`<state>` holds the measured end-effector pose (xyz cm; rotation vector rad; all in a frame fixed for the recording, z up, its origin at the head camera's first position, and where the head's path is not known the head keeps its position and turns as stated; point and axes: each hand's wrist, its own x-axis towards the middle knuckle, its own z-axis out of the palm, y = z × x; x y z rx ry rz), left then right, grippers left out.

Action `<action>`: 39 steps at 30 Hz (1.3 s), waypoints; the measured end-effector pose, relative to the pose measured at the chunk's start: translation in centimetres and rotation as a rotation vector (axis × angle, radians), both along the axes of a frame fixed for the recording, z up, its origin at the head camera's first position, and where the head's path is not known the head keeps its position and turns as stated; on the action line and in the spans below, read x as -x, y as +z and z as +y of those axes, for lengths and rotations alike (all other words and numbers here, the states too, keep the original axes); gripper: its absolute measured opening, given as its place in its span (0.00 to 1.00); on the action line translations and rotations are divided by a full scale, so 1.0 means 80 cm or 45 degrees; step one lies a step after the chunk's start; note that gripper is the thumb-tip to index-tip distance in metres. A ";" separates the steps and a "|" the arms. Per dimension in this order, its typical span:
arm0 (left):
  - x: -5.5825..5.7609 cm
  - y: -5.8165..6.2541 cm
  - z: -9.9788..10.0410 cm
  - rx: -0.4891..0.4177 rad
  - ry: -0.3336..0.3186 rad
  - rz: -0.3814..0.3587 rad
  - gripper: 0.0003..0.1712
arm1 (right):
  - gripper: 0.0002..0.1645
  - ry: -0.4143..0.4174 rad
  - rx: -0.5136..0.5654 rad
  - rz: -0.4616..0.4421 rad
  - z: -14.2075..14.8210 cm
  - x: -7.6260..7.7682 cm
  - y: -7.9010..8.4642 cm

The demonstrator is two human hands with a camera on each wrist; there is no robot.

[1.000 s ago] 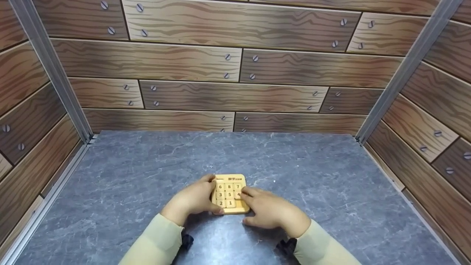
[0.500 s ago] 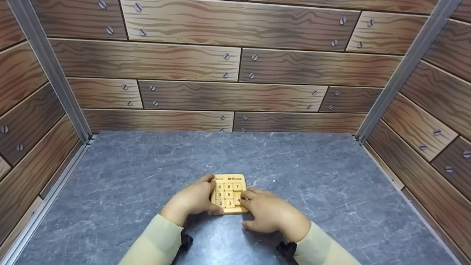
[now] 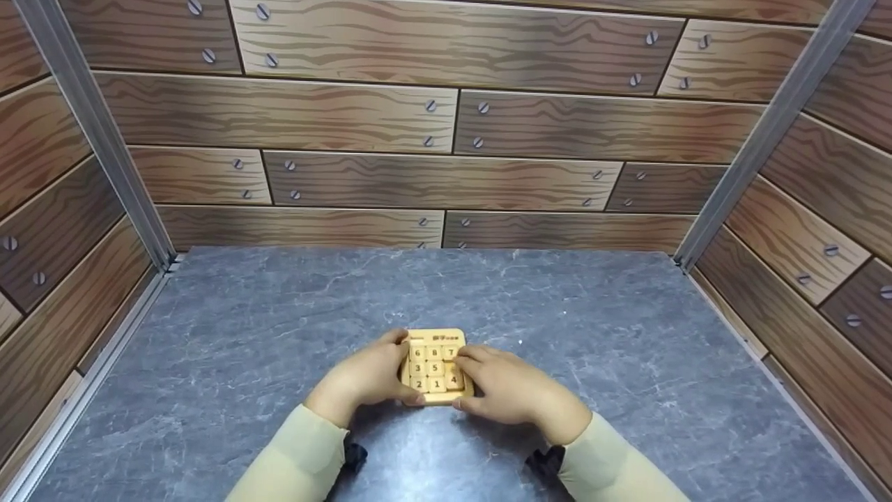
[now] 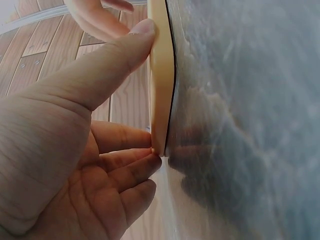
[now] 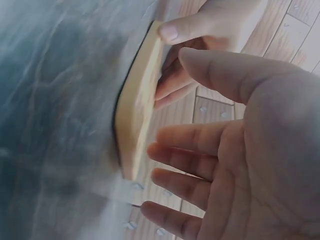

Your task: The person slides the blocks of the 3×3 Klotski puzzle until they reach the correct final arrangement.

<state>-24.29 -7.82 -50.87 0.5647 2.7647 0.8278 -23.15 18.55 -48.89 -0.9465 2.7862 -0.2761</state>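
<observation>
The left hand (image 3: 366, 373) has its grip clamped on the left side of the yellow number sliding puzzle (image 3: 440, 399), which lies flat on the counter (image 3: 279, 300); that brace should keep it from skidding. Rightward come the 5 tile (image 3: 435, 368), then the vacant slot (image 3: 449, 366), with the 4 tile (image 3: 454, 381) just below. The right hand (image 3: 509, 390) has its grip apart, fingers loosely extended at the puzzle's right side, contact unclear. Shifting a tile well calls for light fingertip pressure and a straight push.
</observation>
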 end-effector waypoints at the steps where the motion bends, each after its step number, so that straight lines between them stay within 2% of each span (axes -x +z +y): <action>1: 0.000 0.000 0.000 0.001 0.000 0.001 0.59 | 0.49 -0.018 0.003 -0.028 0.001 0.002 -0.003; 5: 0.000 0.001 0.000 0.007 0.000 0.006 0.57 | 0.56 -0.050 0.001 -0.096 0.004 0.009 -0.015; 8: 0.000 0.002 0.001 0.014 -0.002 0.020 0.57 | 0.57 -0.055 0.004 -0.116 0.004 0.011 -0.020; 15: 0.002 0.003 0.001 0.033 -0.009 0.021 0.58 | 0.55 -0.043 -0.001 -0.123 0.003 0.009 -0.015; 23: 0.001 0.002 0.000 0.011 0.002 -0.010 0.60 | 0.50 0.026 -0.036 -0.074 0.000 0.002 -0.007; 39: 0.000 0.000 0.000 0.017 0.006 0.012 0.61 | 0.45 0.050 -0.048 0.047 -0.006 -0.004 -0.006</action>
